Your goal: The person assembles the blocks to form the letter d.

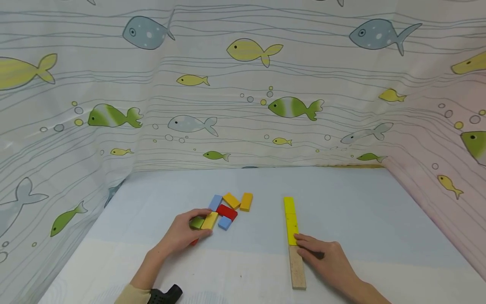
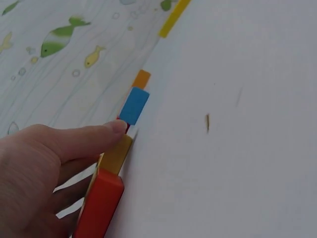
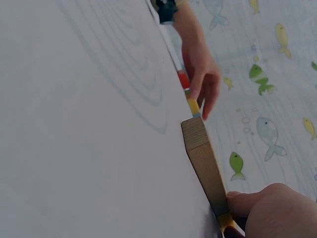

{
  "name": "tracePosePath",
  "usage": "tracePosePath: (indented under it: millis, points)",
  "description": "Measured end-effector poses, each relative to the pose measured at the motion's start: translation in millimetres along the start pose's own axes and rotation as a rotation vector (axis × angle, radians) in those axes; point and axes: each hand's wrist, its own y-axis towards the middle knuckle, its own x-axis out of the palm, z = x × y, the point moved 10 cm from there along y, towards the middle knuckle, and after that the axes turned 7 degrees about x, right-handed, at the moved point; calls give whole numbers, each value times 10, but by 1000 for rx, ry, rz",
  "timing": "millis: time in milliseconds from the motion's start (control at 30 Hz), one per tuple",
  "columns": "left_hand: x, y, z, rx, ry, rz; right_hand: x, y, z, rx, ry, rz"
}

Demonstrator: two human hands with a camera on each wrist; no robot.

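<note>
My left hand pinches a pale yellow block between thumb and fingers, at the near side of a group of coloured blocks. A green block lies under that hand, and a red block is partly hidden by it in the head view. To the right, a straight row runs away from me: a bare wooden block nearest, then bright yellow pieces. My right hand touches the row's right side where wood meets yellow, its thumb against the wooden block in the right wrist view.
Beyond my left hand lie a dark red block, blue blocks and orange-yellow blocks. A fish-patterned sheet hangs behind and along both sides of the pale table. A black device sits at my left wrist.
</note>
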Motion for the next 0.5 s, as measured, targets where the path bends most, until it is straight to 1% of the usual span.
tracePosePath:
  millis: [100,267,500]
  points:
    - [-12,-6,-8,-4,13,-5,1,-4,-3,-4,-3,3]
    - [-26,-17,-10,13,17,-15,-8,-14,-20,-9,-11,12]
    - [-32,-33,-55,0,50,-29,-28,-12,-61,-11,-12,18]
